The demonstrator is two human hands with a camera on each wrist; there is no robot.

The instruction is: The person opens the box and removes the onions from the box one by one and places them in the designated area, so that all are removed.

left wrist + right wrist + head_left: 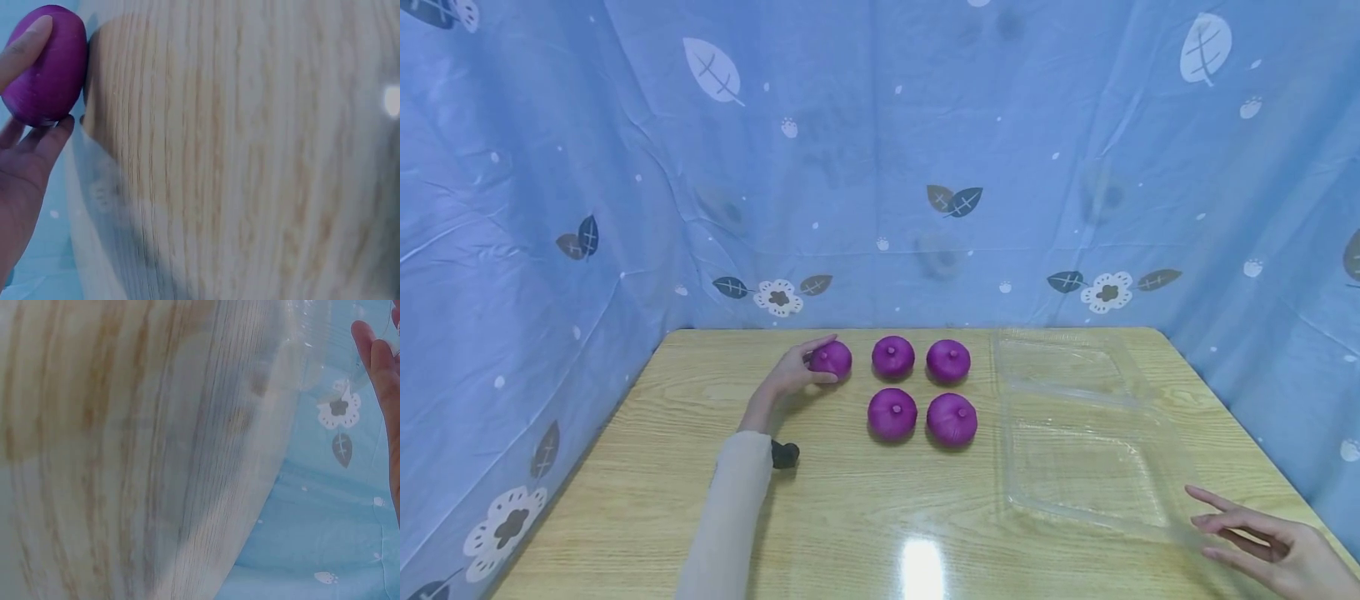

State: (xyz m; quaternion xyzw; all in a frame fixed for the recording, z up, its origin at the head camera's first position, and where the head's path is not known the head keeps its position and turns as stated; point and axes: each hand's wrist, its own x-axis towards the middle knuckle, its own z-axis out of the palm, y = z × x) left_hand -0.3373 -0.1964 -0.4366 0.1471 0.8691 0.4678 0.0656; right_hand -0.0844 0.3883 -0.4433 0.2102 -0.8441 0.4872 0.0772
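The step in hand appears to be the taking up of the first of five purple buns: the left hand has its fingers and thumb curled round the bun at the left end of the back row, thumb on the near side and fingers over the far side. The left wrist view confirms contact, a fingertip lying on the bun's top and others beneath it; the bun seems not yet lifted from the table. The right hand is spread, fingers straight and apart, holding nothing, just beside the near right corner of the clear plastic tray. Taking that tray as landmark, the gripped bun lies well to its left and is the farthest of the five from it; the four other buns stand between, two in the back row and two in front. In my judgement the next move calls for a firm but gentle hold, a clean lift, and a carry over the others without knocking them. The bun is round, smooth, deep purple, slightly flattened; its neighbours show a small knob on top.
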